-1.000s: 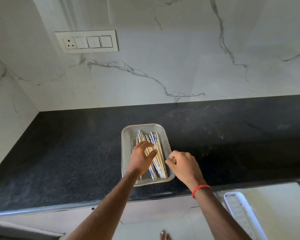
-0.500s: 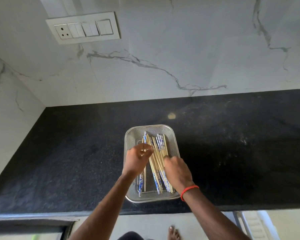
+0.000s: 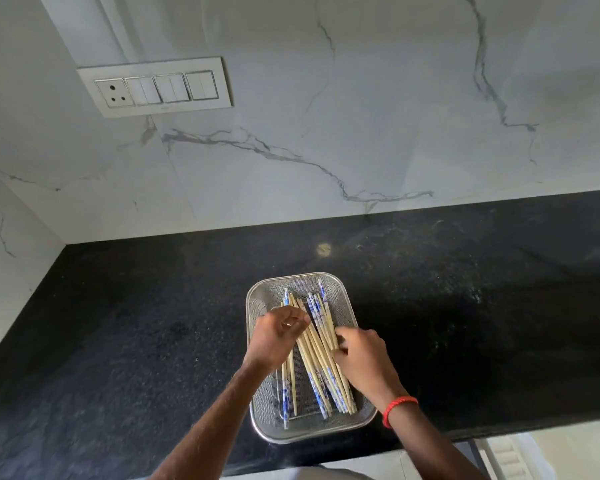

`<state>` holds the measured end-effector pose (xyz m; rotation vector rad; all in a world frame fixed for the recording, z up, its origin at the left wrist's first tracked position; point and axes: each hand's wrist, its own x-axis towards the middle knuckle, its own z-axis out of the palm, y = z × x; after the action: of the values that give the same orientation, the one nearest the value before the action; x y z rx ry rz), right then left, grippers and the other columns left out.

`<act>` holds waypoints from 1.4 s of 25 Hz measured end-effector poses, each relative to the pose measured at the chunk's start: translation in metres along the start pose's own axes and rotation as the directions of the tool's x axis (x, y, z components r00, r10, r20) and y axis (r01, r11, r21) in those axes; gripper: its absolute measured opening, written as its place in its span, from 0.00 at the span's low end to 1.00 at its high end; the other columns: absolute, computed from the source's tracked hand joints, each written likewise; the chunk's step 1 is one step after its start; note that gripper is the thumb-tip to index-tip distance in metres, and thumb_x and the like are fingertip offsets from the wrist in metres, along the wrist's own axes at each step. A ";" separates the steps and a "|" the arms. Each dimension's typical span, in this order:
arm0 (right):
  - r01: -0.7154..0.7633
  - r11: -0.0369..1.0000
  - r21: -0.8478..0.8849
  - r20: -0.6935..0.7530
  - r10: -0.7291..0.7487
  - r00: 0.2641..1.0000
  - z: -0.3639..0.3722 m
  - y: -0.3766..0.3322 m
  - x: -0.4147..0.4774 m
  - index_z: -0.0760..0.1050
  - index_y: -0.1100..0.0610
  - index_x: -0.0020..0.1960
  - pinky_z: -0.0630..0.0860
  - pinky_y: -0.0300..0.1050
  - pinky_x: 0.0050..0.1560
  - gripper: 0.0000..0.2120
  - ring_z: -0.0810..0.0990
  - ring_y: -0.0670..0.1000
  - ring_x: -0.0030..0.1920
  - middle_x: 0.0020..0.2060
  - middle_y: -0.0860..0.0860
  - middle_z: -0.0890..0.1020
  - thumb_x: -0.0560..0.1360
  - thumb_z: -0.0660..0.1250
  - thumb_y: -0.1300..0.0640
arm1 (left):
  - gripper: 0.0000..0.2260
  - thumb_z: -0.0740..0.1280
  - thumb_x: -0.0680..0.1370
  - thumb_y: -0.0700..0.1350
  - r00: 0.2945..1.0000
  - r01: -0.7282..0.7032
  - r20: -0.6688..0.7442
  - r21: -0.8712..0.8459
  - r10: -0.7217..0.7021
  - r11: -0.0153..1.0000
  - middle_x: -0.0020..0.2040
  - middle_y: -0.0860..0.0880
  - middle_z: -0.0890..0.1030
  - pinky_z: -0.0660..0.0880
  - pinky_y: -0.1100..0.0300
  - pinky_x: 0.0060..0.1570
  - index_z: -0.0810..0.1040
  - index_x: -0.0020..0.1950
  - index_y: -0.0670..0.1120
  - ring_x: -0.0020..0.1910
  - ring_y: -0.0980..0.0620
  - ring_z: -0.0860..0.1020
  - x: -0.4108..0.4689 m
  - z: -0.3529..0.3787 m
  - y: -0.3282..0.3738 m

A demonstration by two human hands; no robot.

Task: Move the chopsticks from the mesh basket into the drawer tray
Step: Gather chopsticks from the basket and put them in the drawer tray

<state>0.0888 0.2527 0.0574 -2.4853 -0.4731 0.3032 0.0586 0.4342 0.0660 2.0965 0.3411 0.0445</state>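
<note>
Marble walls back a black counter [image 3: 118, 341]. Near its front edge the mesh basket [image 3: 266, 295] holds every chopstick in view, so nothing seems moved yet. The left hand [image 3: 278, 337] curls round a few chopsticks [image 3: 317, 362]. The right hand [image 3: 362, 358] curls against the right bunch, though I cannot tell if it grips. What may be the drawer tray [image 3: 501, 455] shows below the counter's front right edge.

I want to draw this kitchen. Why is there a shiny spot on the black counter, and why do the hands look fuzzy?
Head view: the pale spot on the counter looks like reflected light; head view: the left hand and right hand on the chopsticks look softly blurred.
</note>
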 end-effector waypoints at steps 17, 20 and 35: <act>0.033 0.992 -0.123 -0.069 -0.042 0.997 -0.006 -0.030 -0.015 0.79 0.54 0.56 0.77 0.32 0.38 0.10 0.83 0.45 0.41 0.45 0.49 0.85 0.77 0.68 0.51 | 0.09 0.68 0.81 0.43 0.933 0.321 0.099 -0.663 -0.346 0.676 0.46 0.40 0.88 0.84 0.52 0.37 0.81 0.53 0.37 0.38 0.43 0.86 -0.016 -0.024 -0.009; 0.052 0.954 -0.297 0.004 -0.053 0.999 0.007 -0.024 -0.015 0.78 0.57 0.57 0.84 0.42 0.45 0.09 0.85 0.50 0.47 0.48 0.53 0.85 0.79 0.67 0.56 | 0.09 0.68 0.81 0.43 0.933 0.320 0.101 -0.673 -0.345 0.667 0.47 0.39 0.88 0.83 0.52 0.37 0.81 0.54 0.37 0.40 0.41 0.86 -0.017 -0.025 -0.009; -0.005 0.977 -0.213 -0.038 -0.004 0.999 -0.007 -0.032 -0.006 0.79 0.55 0.42 0.81 0.37 0.33 0.04 0.83 0.46 0.35 0.36 0.48 0.83 0.75 0.70 0.58 | 0.09 0.69 0.80 0.43 0.940 0.332 0.155 -0.629 -0.305 0.703 0.48 0.40 0.88 0.85 0.45 0.43 0.81 0.54 0.37 0.42 0.43 0.87 -0.012 -0.017 -0.001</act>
<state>0.0765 0.2712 0.0821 -2.6946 -0.5126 0.2137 0.0435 0.4460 0.0754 1.3185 0.5724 -0.0781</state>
